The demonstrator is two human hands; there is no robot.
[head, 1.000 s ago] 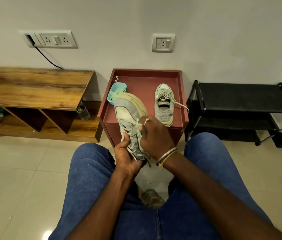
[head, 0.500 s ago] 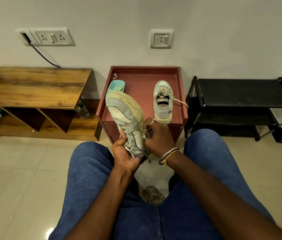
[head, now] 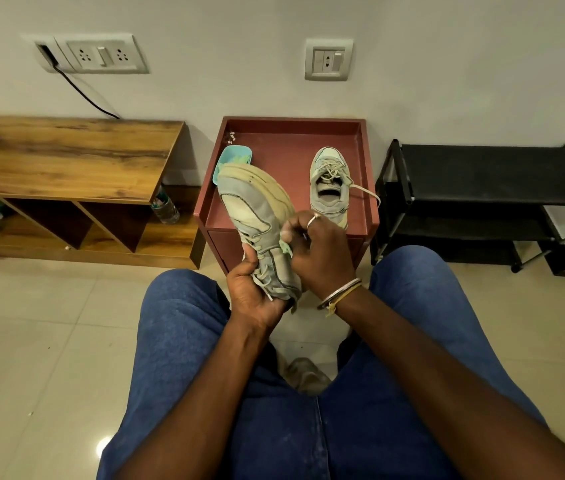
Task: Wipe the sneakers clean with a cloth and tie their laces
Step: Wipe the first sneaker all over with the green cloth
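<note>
Sneaker orientation changed: over the last second the held sneaker [head: 256, 216] has rolled leftward above the lap. Its cream sole now faces up and right, toe pointing at the table.

Right hand [head: 322, 251] has shifted off the lace area to the side panel by the sole edge. Its fingers are curled round a small green cloth [head: 286, 247], of which only a tuft shows.

Left hand [head: 253, 292] is unchanged, clasping the heel end from below.

Reading: wiping is in progress and has moved to a new face of the shoe. Tying has probably not started.

Materials:
- Table [head: 371, 174]: red-brown, matte, square, with a raised rim.
- Held sneaker: pale grey suede-like panels, greyish scuffs on the toe, and a thick ridged rubbery sole.
- Second sneaker [head: 329, 188]: same make, upright on the table, tongue open.
- Dish [head: 229, 161]: teal, smooth and rounded, with more green fabric inside.
- Laces [head: 365, 192]: flat, off-white and limp, one end trailing over the table rim.
</note>
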